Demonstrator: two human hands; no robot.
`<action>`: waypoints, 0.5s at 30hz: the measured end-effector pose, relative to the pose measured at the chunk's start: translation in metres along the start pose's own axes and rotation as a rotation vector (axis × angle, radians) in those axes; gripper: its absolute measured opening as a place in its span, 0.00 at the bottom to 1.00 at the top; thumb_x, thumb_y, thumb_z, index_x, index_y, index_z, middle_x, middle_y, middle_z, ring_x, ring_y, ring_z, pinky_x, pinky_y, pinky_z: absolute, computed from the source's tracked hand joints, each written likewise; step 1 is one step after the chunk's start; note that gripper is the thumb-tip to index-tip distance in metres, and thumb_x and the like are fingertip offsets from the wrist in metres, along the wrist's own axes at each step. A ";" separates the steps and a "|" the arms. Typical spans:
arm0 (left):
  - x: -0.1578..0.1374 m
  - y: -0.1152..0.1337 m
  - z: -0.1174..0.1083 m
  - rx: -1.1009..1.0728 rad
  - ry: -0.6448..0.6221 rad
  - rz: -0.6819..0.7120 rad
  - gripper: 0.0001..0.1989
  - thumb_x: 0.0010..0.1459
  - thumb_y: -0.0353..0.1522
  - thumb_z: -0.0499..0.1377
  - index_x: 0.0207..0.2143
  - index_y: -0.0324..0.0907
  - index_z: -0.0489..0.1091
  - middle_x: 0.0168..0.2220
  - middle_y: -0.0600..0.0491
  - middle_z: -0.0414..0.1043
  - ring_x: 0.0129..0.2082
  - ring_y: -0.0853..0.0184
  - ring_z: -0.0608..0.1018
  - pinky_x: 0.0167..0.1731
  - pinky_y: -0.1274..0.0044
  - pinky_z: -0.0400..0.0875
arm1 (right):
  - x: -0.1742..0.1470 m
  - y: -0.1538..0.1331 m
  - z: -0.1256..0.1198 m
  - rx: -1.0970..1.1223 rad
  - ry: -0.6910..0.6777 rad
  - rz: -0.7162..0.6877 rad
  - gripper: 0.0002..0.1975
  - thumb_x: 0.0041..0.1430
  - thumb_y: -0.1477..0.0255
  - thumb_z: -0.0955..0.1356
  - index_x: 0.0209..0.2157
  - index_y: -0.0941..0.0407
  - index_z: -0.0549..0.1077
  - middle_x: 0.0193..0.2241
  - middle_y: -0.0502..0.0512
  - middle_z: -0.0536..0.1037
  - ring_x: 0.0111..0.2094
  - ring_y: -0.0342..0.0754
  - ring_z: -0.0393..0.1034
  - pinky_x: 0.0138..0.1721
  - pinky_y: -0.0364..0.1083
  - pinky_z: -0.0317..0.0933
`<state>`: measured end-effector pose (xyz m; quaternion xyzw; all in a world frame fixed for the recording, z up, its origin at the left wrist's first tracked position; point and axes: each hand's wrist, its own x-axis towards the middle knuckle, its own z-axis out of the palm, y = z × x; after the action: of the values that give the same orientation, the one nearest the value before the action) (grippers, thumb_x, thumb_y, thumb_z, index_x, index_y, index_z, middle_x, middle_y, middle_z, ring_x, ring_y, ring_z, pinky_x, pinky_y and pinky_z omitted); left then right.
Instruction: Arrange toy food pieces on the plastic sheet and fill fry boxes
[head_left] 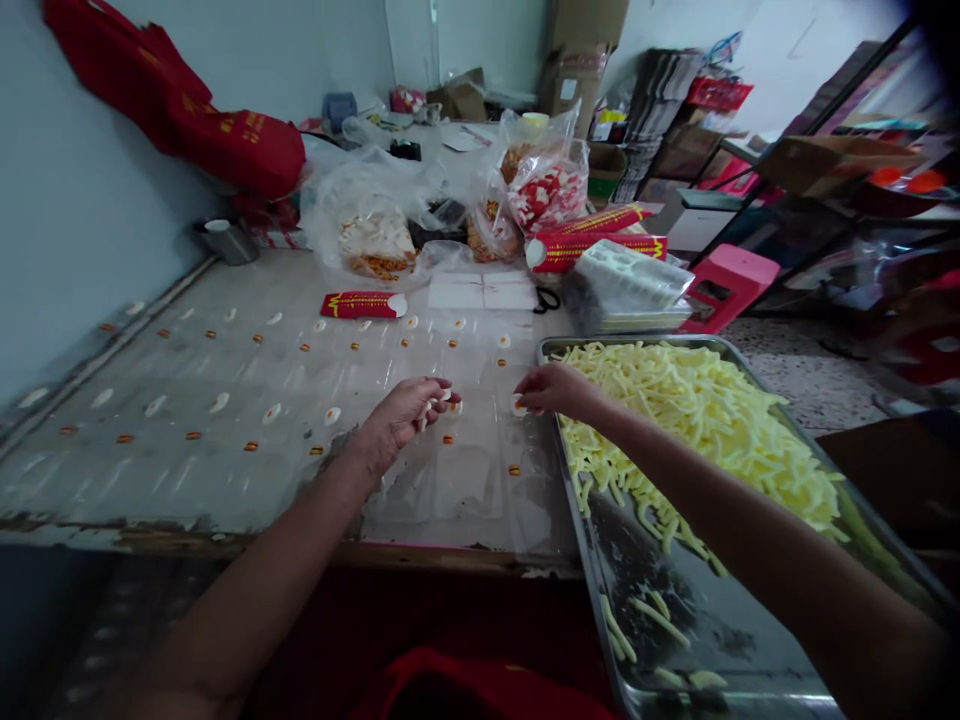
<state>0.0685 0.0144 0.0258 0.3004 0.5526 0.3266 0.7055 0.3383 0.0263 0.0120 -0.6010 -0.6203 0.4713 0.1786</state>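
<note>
My left hand (416,408) is closed around a few small white pieces (427,412), which look like miniature fried eggs. To its right my right hand (553,388) reaches over the table with fingertips pinched on a miniature fried egg (517,404), white with an orange centre. I cannot tell if that egg is lifted or resting. Beneath both hands lie clear plastic trays (469,485) in rows. A tiny hot-dog-like piece (448,440) sits below my left hand, and another egg piece (457,408) lies just beside its fingers. Similar pairs run leftward across the table.
A metal tray (592,560) heaped with yellow fry-shaped pieces (675,420) stands under my right forearm. Farther back are a red fries carton (364,305), black-handled scissors (547,299), bags of small pieces (375,230) and wrapped white trays (634,280). A pink stool (731,280) stands behind.
</note>
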 end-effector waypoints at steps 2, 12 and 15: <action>-0.003 0.000 -0.003 -0.014 -0.018 0.032 0.07 0.52 0.20 0.59 0.34 0.36 0.73 0.33 0.43 0.78 0.20 0.77 0.69 0.15 0.88 0.56 | -0.002 0.002 0.008 -0.025 0.016 -0.022 0.07 0.48 0.77 0.74 0.32 0.59 0.78 0.21 0.49 0.79 0.21 0.43 0.72 0.23 0.38 0.62; 0.000 -0.007 -0.024 -0.291 0.060 -0.012 0.04 0.56 0.21 0.59 0.31 0.34 0.72 0.28 0.48 0.74 0.16 0.80 0.68 0.11 0.91 0.55 | -0.032 0.000 0.037 -0.428 0.032 -0.040 0.07 0.50 0.73 0.73 0.34 0.55 0.77 0.22 0.48 0.77 0.25 0.45 0.72 0.26 0.41 0.57; 0.000 -0.002 -0.030 -0.499 0.047 -0.165 0.03 0.59 0.23 0.59 0.30 0.33 0.71 0.26 0.50 0.72 0.15 0.81 0.68 0.09 0.91 0.55 | -0.028 0.004 0.042 -0.493 0.152 -0.088 0.11 0.46 0.67 0.76 0.32 0.55 0.76 0.23 0.49 0.76 0.26 0.47 0.70 0.26 0.43 0.53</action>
<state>0.0396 0.0152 0.0176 0.0632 0.4936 0.4010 0.7691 0.3136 -0.0153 -0.0019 -0.6324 -0.7268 0.2513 0.0934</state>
